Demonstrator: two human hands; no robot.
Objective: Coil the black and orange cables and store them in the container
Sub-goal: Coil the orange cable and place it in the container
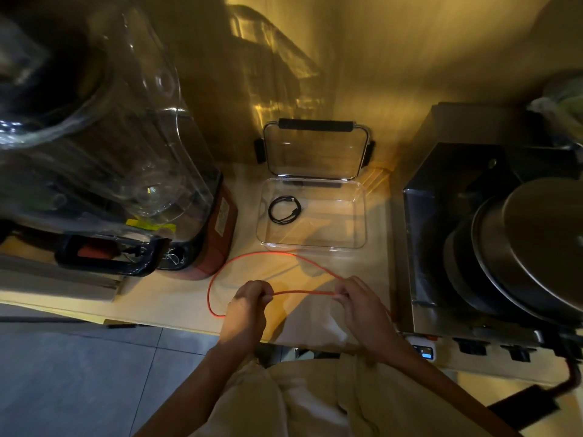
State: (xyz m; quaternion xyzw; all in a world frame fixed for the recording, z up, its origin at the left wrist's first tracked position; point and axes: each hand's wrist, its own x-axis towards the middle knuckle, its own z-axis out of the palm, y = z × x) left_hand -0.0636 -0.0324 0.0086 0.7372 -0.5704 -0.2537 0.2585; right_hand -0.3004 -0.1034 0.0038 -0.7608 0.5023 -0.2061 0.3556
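Both hands work just above the near edge of the counter, each with a closed grip on the orange cable: the left hand has its fingers curled round the cable at its fingertips, and the right hand pinches it the same way, so a short straight run of cable stretches between them. From the left hand the cable swings out in a wide thin loop, down to the counter edge, up the left side and across the far side just in front of the container, then back to the right hand (one tail runs on past the right wrist toward the counter edge). It is slim, bright orange-red and uncoiled. Beyond the loop the clear rectangular container sits open, its lid with dark clasps standing upright behind it. Inside, toward the left, lies the black cable, already wound into a small neat ring. A blender stands to the left, a metal appliance to the right.
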